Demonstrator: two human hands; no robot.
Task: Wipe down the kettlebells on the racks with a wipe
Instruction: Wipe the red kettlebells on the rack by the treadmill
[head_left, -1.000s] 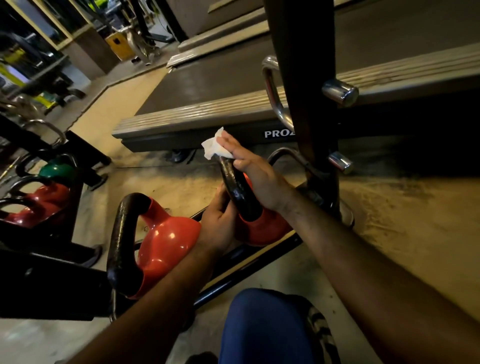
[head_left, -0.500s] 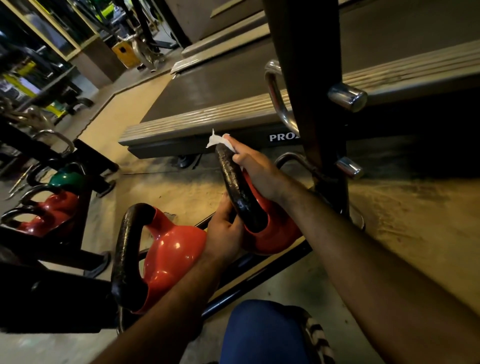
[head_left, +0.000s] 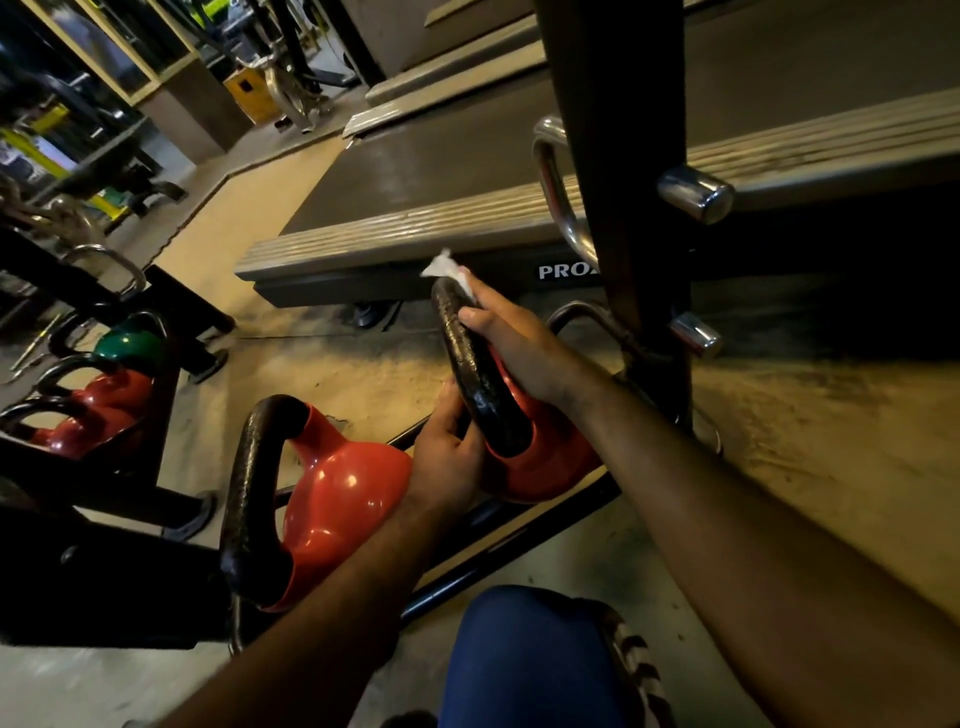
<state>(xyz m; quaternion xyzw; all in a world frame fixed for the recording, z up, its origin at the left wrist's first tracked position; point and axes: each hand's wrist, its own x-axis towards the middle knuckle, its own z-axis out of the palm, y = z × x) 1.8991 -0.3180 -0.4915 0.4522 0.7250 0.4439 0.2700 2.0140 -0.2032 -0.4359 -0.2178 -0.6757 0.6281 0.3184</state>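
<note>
The right hand (head_left: 511, 343) pinches the wipe (head_left: 451, 273) atop the red kettlebell (head_left: 540, 457) on the low rack (head_left: 519, 540), while the left hand (head_left: 447, 457) grips it; rub all around the handle.

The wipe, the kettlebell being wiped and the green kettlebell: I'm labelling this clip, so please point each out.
wipe (head_left: 445, 270): head view, white corner above the fingers.
kettlebell being wiped (head_left: 480, 384): head view, black handle.
green kettlebell (head_left: 127, 345): head view, top of its body.

Rack post (head_left: 618, 208) crowds the right; open floor (head_left: 332, 374) lies beyond.
</note>
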